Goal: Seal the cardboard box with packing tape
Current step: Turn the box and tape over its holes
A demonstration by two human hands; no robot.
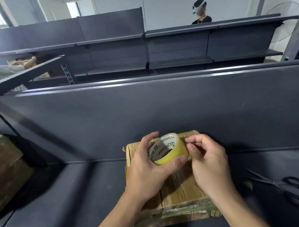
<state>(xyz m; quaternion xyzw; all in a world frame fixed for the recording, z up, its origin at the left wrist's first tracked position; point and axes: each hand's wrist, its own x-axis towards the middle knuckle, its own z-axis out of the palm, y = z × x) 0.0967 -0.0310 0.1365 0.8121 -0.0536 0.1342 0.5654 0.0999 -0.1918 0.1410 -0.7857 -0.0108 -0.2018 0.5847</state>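
A worn cardboard box point(179, 192) lies flat on the dark metal shelf point(62, 199), flaps closed, with old tape along its near edge. Above it my left hand point(149, 172) grips a roll of yellowish packing tape point(172, 154), thumb under the roll and fingers over its far side. My right hand point(208, 162) is right beside the roll, its thumb and forefinger pinched at the roll's outer surface; whether a loose tape end is between them is too small to tell.
Black scissors point(283, 189) lie on the shelf to the right of the box. A larger cardboard box point(5, 169) sits at the far left. The shelf's back panel point(145, 113) rises just behind the box. Two other people stand among farther shelves.
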